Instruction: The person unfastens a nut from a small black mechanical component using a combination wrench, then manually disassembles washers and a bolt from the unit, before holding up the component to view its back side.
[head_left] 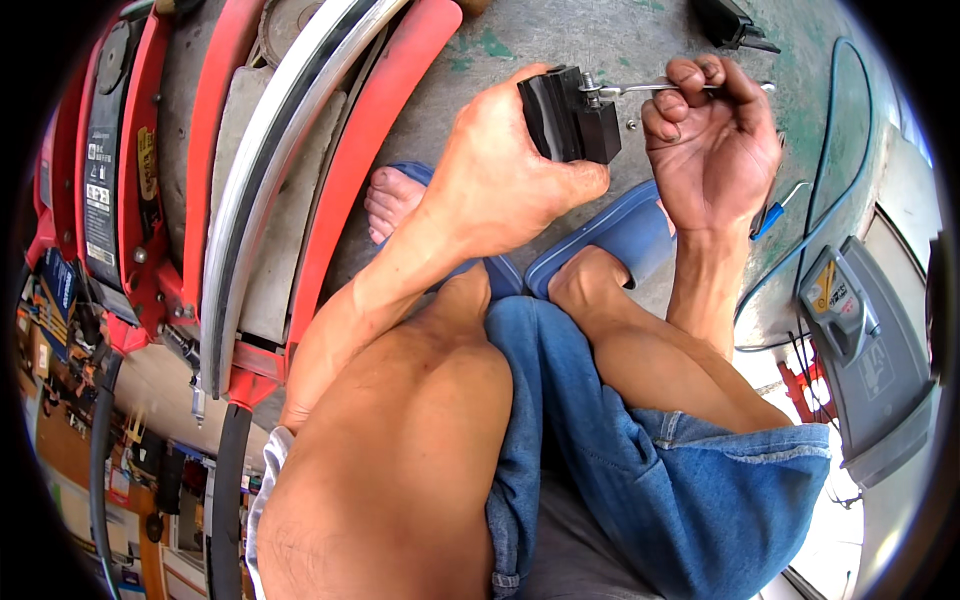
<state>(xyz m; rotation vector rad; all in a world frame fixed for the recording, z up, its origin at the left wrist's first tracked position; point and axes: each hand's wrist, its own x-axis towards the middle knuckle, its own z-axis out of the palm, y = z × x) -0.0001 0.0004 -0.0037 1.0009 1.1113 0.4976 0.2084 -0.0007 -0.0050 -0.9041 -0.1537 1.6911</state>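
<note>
My left hand (505, 165) is wrapped round a black block-shaped part (565, 118), holding it up above my feet. A small silver bolt (590, 90) sticks out of the block's upper right side. Between the curled fingers of my right hand (712, 150) is a thin silver wrench (645, 88), its end on or right beside that bolt. The right palm faces up, and dark grime marks its fingertips. How tightly the wrench's jaw sits on the bolt cannot be made out.
Red machine arms (375, 160) with a silver-and-black curved rail (265, 170) stand close on my left. On the floor at right lie a blue-handled tool (768, 220), a small nut (631, 125) and a blue hose (868, 120). A black part (735, 25) lies farther off; a grey panel (880, 330) is at right.
</note>
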